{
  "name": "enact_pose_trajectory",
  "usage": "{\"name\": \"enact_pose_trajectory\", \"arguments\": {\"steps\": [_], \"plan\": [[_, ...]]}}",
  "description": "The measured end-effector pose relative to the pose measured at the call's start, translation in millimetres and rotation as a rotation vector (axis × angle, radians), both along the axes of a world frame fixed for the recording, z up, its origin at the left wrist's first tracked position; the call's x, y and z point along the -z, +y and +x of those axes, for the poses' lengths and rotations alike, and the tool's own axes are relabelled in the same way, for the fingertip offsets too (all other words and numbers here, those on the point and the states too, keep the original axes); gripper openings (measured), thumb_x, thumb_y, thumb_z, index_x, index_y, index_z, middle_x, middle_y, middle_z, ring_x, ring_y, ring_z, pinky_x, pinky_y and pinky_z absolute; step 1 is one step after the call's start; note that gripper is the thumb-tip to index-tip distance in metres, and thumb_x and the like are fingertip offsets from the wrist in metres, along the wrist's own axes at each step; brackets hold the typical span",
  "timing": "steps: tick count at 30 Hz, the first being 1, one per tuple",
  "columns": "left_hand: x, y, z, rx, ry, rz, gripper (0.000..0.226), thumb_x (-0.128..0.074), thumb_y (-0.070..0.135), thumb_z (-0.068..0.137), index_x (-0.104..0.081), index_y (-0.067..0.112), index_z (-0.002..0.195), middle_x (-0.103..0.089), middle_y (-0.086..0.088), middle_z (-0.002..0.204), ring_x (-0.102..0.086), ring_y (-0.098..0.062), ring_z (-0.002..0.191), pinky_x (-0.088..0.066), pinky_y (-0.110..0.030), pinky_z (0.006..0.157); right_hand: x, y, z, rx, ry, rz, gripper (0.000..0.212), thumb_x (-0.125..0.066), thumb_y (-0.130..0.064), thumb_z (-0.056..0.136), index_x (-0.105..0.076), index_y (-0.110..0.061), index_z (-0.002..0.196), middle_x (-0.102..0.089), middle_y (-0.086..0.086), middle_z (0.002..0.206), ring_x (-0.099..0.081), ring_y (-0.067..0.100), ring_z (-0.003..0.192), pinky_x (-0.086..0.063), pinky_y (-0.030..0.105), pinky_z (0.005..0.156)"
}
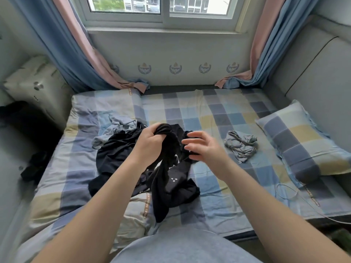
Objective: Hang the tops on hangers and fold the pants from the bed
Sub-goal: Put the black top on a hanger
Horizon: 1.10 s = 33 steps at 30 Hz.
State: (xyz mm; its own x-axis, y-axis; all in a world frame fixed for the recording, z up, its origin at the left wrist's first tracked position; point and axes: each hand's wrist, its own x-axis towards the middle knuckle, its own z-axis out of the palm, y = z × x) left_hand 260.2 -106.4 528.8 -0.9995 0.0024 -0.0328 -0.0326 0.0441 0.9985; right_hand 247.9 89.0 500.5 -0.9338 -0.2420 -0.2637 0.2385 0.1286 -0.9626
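Closest in, two bare forearms reach out over the near edge of the bed (209,114), which is covered in a checked sheet.

Off the bed's left edge lie a dark bundle (35,166) low down and a cream cushion (36,84) further back. Near the left side of the sheet sits a grey-blue garment (121,123), crumpled, with a black pile (114,154) touching it on the near side.

The left hand (152,142) is over the middle of the bed, fingers curled tight round a bunched end of the black garment (169,179). From that grip the cloth hangs and trails toward the near edge, so its long axis runs from the fist back toward the person; its lower end rests on the sheet. Whether it is a top or pants cannot be told yet.

The right hand (203,149) is just right of the bunch, fingers loosely spread and gripping nothing, their tips at a fold of the same black cloth. It is the freer and nearer hand for finding a second corner, a waistband or a shoulder, and spreading the piece out. The black pile underneath may snag or lift with it.

Further right, well apart, lies a grey crumpled garment (241,145), then a checked pillow (303,143) at the right edge and a thin cable (288,188) near the near-right corner. No hanger shows.
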Motion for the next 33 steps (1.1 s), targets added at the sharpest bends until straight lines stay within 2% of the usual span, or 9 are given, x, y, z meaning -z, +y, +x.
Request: {"name": "enact_pose_trajectory", "arguments": {"steps": [2, 4, 7, 10, 13, 17, 20, 23, 33], "plan": [[-6.3, 0.4, 1.6, 0.043, -0.012, 0.059, 0.03, -0.047, -0.009, 0.093, -0.067, 0.008, 0.079, -0.064, -0.008, 0.073, -0.061, -0.02, 0.069, -0.048, -0.028, 0.063, 15.1, -9.4, 9.6, -0.184, 0.017, 0.112, 0.054, -0.077, -0.032, 0.075, -0.055, -0.05, 0.121, -0.064, -0.014, 0.128, -0.057, 0.005, 0.122, -0.046, 0.026, 0.101], [-13.5, 1.2, 3.2, 0.09, -0.025, 0.124, 0.03, -0.051, 0.0, 0.09, -0.072, 0.015, 0.076, -0.068, -0.008, 0.072, -0.065, -0.02, 0.067, -0.052, -0.026, 0.061, 32.0, -20.5, 14.7, -0.296, -0.018, 0.211, 0.051, -0.076, -0.038, 0.074, -0.054, -0.062, 0.113, -0.064, -0.024, 0.121, -0.057, -0.006, 0.116, -0.045, 0.018, 0.097], [-21.2, 2.1, 2.6, 0.04, -0.058, 0.211, 0.023, -0.052, 0.01, 0.083, -0.074, 0.015, 0.078, -0.068, -0.014, 0.073, -0.065, -0.026, 0.067, -0.053, -0.032, 0.064, 60.7, -27.4, 16.8, -0.279, -0.035, 0.378, 0.008, -0.067, -0.038, 0.087, -0.062, -0.04, 0.092, -0.069, -0.008, 0.094, -0.064, 0.007, 0.088, -0.048, 0.024, 0.078], [-12.9, -5.3, -2.5, -0.073, -0.086, 0.2, 0.024, -0.05, 0.008, 0.097, -0.073, 0.01, 0.094, -0.072, -0.018, 0.089, -0.068, -0.031, 0.083, -0.054, -0.044, 0.081, 75.3, -19.1, 14.3, -0.15, -0.059, 0.472, 0.015, -0.057, -0.027, 0.099, -0.058, -0.02, 0.085, -0.066, 0.01, 0.087, -0.064, 0.032, 0.09, -0.051, 0.046, 0.082], [6.4, -14.3, -2.5, -0.057, -0.136, 0.114, 0.019, -0.06, 0.019, 0.094, -0.07, 0.017, 0.11, -0.074, -0.012, 0.106, -0.07, -0.028, 0.1, -0.054, -0.045, 0.094, 63.5, -8.8, 7.3, 0.011, -0.093, 0.332, 0.011, -0.058, -0.022, 0.1, -0.062, -0.013, 0.095, -0.067, 0.019, 0.1, -0.065, 0.04, 0.1, -0.06, 0.052, 0.078], [46.8, -9.1, 9.4, 0.064, -0.206, -0.073, 0.037, -0.074, 0.024, 0.09, -0.06, 0.034, 0.122, -0.067, 0.024, 0.108, -0.063, 0.011, 0.101, -0.05, -0.012, 0.087, 22.3, -3.2, -8.8, 0.16, -0.022, 0.077, 0.008, -0.06, -0.019, 0.1, -0.065, -0.021, 0.093, -0.07, 0.006, 0.096, -0.069, 0.029, 0.096, -0.058, 0.031, 0.056], [81.4, -0.8, 20.1, 0.235, -0.419, -0.264, 0.083, -0.079, 0.041, 0.082, -0.037, 0.026, 0.152, -0.049, 0.007, 0.139, -0.051, -0.009, 0.123, -0.044, -0.022, 0.093, -11.0, -5.6, -13.0, 0.191, 0.063, -0.028, 0.01, -0.059, -0.015, 0.101, -0.068, -0.013, 0.095, -0.073, 0.005, 0.088, -0.073, 0.023, 0.086, -0.059, 0.032, 0.059], [102.4, 15.8, 26.0, 0.295, -0.401, -0.359, 0.071, -0.077, 0.046, 0.08, -0.048, 0.028, 0.143, -0.055, 0.012, 0.134, -0.051, -0.007, 0.124, -0.041, -0.014, 0.079, -35.5, -7.4, -13.3, 0.196, 0.103, -0.115, 0.011, -0.058, -0.014, 0.101, -0.068, -0.012, 0.099, -0.074, 0.008, 0.094, -0.073, 0.025, 0.09, -0.061, 0.038, 0.066], [108.9, 36.1, 15.7, 0.104, -0.295, -0.681, 0.033, -0.058, 0.051, 0.094, -0.06, 0.023, 0.112, -0.066, 0.012, 0.11, -0.061, -0.012, 0.102, -0.051, -0.036, 0.088, -71.8, 0.9, -18.2, 0.314, 0.104, -0.327, 0.014, -0.054, -0.012, 0.102, -0.067, -0.009, 0.108, -0.07, 0.018, 0.11, -0.07, 0.033, 0.103, -0.06, 0.038, 0.069]]}}
